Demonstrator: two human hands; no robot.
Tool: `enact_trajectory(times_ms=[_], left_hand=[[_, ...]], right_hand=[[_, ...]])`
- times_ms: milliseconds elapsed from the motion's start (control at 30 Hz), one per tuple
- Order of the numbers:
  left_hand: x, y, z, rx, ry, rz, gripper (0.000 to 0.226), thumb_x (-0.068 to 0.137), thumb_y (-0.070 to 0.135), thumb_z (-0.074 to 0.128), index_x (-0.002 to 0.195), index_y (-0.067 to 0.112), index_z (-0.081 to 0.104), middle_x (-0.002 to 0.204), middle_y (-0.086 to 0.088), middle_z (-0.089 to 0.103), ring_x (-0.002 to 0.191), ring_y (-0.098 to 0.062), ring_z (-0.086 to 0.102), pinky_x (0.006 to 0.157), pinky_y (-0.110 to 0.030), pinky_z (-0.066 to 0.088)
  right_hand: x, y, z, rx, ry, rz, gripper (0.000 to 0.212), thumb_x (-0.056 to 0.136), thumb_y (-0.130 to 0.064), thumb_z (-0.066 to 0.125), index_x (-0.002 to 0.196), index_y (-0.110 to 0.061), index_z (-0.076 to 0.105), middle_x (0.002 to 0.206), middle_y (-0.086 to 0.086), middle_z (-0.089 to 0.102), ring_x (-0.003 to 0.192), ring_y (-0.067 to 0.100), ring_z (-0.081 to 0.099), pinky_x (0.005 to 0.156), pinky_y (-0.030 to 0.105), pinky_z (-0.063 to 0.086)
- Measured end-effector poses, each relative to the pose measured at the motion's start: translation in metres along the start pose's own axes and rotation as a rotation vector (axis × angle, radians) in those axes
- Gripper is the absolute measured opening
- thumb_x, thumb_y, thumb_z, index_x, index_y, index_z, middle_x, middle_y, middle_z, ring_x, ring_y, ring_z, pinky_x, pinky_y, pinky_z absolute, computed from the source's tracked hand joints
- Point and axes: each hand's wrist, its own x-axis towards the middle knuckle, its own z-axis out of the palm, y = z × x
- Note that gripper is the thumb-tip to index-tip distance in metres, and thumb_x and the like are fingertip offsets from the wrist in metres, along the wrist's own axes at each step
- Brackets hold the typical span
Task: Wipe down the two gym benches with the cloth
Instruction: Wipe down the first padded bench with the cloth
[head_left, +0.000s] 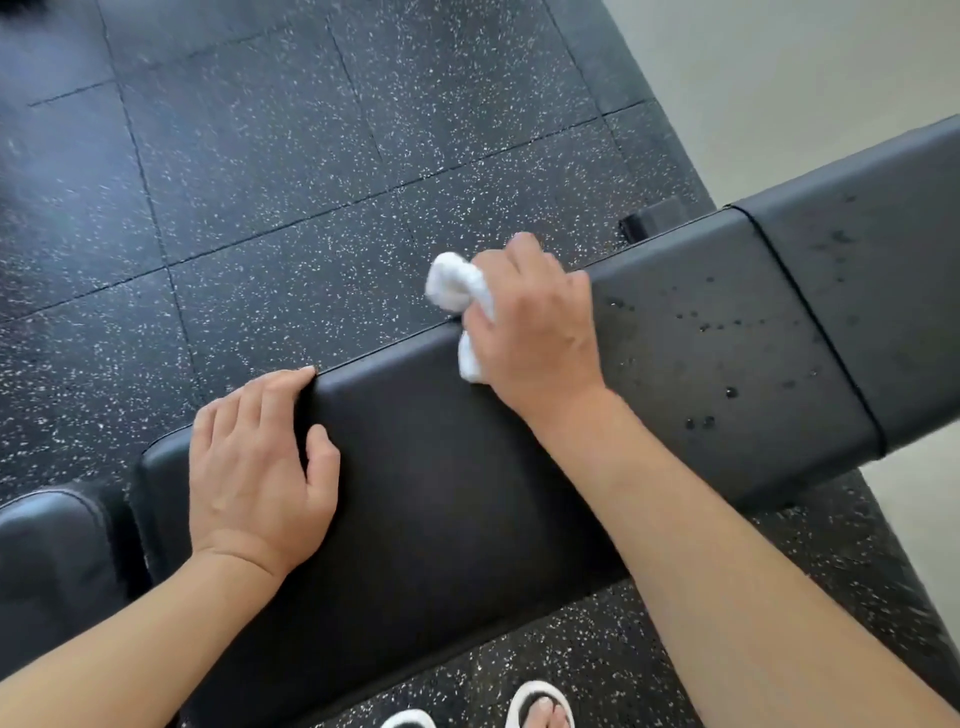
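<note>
Right hand (535, 317) is clamped around the white cloth (457, 288), bunched up tight, pressing it down at the far edge of the black bench (467, 467), and the fingers curl over that edge so their tips drop out of sight. Only two lumps of cloth poke out, one past the knuckles and one under the thumb side; the rest is buried in the grip. Left hand (257, 462) lies flat and relaxed, fingers straight, resting on the pad's left end with the thumb splayed along the top. Over to the right, droplets (711, 322) bead on the pad either side of a seam (815, 322), unwiped. That right-hand section runs out of frame, so its end can't be seen. A second padded piece (47, 551) shows at lower left, mostly cut off. Speckled rubber floor (260, 182) all around, and toes in white slippers (540, 704) clipped at the bottom edge.
</note>
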Motion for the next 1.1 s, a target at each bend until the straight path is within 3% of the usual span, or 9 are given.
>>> enact_trajectory(times_ms=[100, 200, 400, 567, 700, 900, 1000, 1100], left_hand=[[0.000, -0.001, 0.001, 0.007, 0.000, -0.003, 0.054, 0.091, 0.034, 0.041, 0.138, 0.013, 0.053, 0.130, -0.012, 0.062, 0.117, -0.038, 0.052, 0.113, -0.057, 0.035], [0.000, -0.002, 0.000, 0.003, 0.004, -0.001, 0.054, 0.090, 0.034, 0.042, 0.138, 0.013, 0.054, 0.132, -0.012, 0.063, 0.119, -0.038, 0.053, 0.112, -0.057, 0.036], [0.003, -0.002, 0.001, -0.005, 0.012, 0.004, 0.052, 0.091, 0.033, 0.043, 0.138, 0.014, 0.054, 0.132, -0.012, 0.062, 0.119, -0.037, 0.053, 0.112, -0.056, 0.036], [0.000, -0.003, 0.003, -0.008, 0.012, -0.017, 0.044, 0.093, 0.034, 0.043, 0.130, 0.011, 0.051, 0.126, -0.016, 0.063, 0.116, -0.039, 0.053, 0.110, -0.054, 0.035], [0.000, -0.005, 0.004, 0.006, 0.033, 0.010, 0.049, 0.091, 0.035, 0.043, 0.134, 0.014, 0.053, 0.124, -0.015, 0.063, 0.115, -0.040, 0.053, 0.109, -0.055, 0.035], [0.001, -0.004, 0.005, -0.032, 0.059, -0.004, 0.049, 0.092, 0.035, 0.044, 0.136, 0.016, 0.054, 0.125, -0.015, 0.065, 0.118, -0.040, 0.054, 0.111, -0.054, 0.034], [0.000, -0.004, 0.005, -0.043, 0.047, -0.005, 0.049, 0.092, 0.037, 0.043, 0.136, 0.016, 0.053, 0.125, -0.015, 0.064, 0.119, -0.039, 0.053, 0.112, -0.053, 0.032], [-0.002, -0.002, 0.003, -0.057, 0.041, -0.002, 0.050, 0.093, 0.037, 0.043, 0.137, 0.015, 0.053, 0.127, -0.015, 0.064, 0.119, -0.040, 0.054, 0.112, -0.054, 0.033]], right_hand=[[0.020, 0.084, -0.024, -0.057, 0.036, 0.220, 0.025, 0.089, -0.024, 0.053, 0.110, -0.014, 0.063, 0.112, 0.008, 0.056, 0.094, 0.034, 0.057, 0.075, 0.042, 0.036], [0.022, 0.093, -0.031, -0.078, 0.024, 0.264, 0.025, 0.091, -0.020, 0.054, 0.112, -0.011, 0.063, 0.113, 0.011, 0.055, 0.096, 0.036, 0.056, 0.076, 0.041, 0.035], [-0.005, -0.025, -0.001, -0.012, -0.013, 0.096, 0.024, 0.089, -0.033, 0.054, 0.108, -0.021, 0.063, 0.112, 0.004, 0.056, 0.098, 0.030, 0.056, 0.079, 0.046, 0.039], [-0.051, -0.116, 0.022, 0.110, -0.053, -0.115, 0.027, 0.086, -0.027, 0.057, 0.110, -0.018, 0.063, 0.110, 0.002, 0.058, 0.094, 0.026, 0.055, 0.076, 0.039, 0.035], [-0.045, -0.064, 0.003, 0.037, -0.026, -0.148, 0.029, 0.087, -0.025, 0.055, 0.113, -0.021, 0.067, 0.109, 0.000, 0.061, 0.094, 0.025, 0.060, 0.074, 0.040, 0.038], [-0.055, 0.084, -0.046, -0.002, 0.064, 0.193, 0.034, 0.086, -0.014, 0.060, 0.119, -0.011, 0.066, 0.110, 0.011, 0.058, 0.091, 0.035, 0.059, 0.076, 0.049, 0.047], [-0.084, 0.070, -0.044, 0.022, 0.078, 0.258, 0.036, 0.086, -0.012, 0.062, 0.121, -0.010, 0.064, 0.111, 0.010, 0.056, 0.091, 0.034, 0.057, 0.077, 0.049, 0.047], [-0.112, 0.013, -0.030, 0.042, 0.083, 0.196, 0.038, 0.081, -0.014, 0.061, 0.119, -0.012, 0.064, 0.109, 0.007, 0.056, 0.090, 0.032, 0.056, 0.074, 0.046, 0.046]])
